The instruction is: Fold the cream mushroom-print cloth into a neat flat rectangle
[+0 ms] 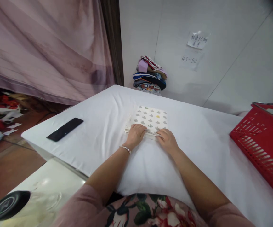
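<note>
A folded cream cloth (150,117) with rows of small grey prints and one yellow print lies on the white-covered table (193,142). My left hand (136,134), with a bracelet at the wrist, has its fingers curled over the near left edge of the cloth. At the near right edge, my right hand (168,140) pinches the cloth's layers between thumb and fingers. Several layers show along the near edge between the two hands.
A dark flat phone-like object (65,129) lies at the table's left. A red basket (261,142) stands at the right. Folded fabrics (150,75) are piled beyond the far edge, by the wall. A jar with a black lid (8,206) is at the lower left.
</note>
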`<state>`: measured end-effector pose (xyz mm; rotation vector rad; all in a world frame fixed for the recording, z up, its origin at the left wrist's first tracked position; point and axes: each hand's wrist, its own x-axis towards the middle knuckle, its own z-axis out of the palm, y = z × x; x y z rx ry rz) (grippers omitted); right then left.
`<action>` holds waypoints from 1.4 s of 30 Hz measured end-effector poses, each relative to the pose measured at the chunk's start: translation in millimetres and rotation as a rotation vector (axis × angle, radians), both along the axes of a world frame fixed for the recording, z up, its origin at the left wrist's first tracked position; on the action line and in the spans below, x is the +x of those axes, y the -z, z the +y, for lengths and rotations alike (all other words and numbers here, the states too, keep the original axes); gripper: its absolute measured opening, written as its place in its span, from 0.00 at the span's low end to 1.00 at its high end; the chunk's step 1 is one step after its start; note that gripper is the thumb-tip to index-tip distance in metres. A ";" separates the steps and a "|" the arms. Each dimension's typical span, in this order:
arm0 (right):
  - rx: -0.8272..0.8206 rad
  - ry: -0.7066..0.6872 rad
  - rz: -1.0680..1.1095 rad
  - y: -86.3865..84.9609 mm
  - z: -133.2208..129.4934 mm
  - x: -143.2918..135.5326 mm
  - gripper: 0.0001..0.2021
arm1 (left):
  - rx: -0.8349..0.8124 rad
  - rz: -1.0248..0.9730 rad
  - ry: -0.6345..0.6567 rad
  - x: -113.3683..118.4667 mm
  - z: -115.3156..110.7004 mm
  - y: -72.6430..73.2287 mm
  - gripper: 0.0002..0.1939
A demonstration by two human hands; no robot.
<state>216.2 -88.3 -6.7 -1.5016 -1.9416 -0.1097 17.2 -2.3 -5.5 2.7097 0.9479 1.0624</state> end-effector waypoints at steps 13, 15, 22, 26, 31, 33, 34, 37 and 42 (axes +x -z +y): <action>0.017 0.041 0.127 0.9 0.8 -1.0 0.07 | -0.009 -0.020 0.049 -1.4 -7.7 -4.4 0.07; 0.020 0.054 0.133 1.5 0.7 -0.9 0.07 | -0.018 -0.016 0.039 -0.7 -6.3 -3.5 0.06; 0.005 0.036 0.023 1.9 1.0 -0.7 0.08 | -0.014 0.002 0.030 2.7 -0.9 -0.9 0.07; 0.002 0.046 0.005 2.5 2.1 -1.6 0.08 | -0.011 0.006 0.025 3.6 -0.1 -0.1 0.07; -0.004 0.063 0.062 3.7 4.0 -1.7 0.07 | 0.021 -0.006 0.051 0.9 -2.6 0.7 0.06; 0.004 0.062 0.083 4.2 4.4 -1.6 0.07 | 0.036 -0.009 0.060 -0.2 -4.0 0.2 0.08; 0.009 0.059 0.089 4.3 4.6 -1.5 0.07 | 0.044 -0.013 0.058 -0.6 -4.5 -0.2 0.08; 0.015 0.061 0.092 4.5 4.6 -1.4 0.07 | 0.057 -0.023 0.030 -0.8 -5.0 -1.2 0.09; -0.003 0.054 0.049 3.8 4.2 -0.7 0.08 | 0.029 0.001 0.010 0.4 -3.5 0.0 0.07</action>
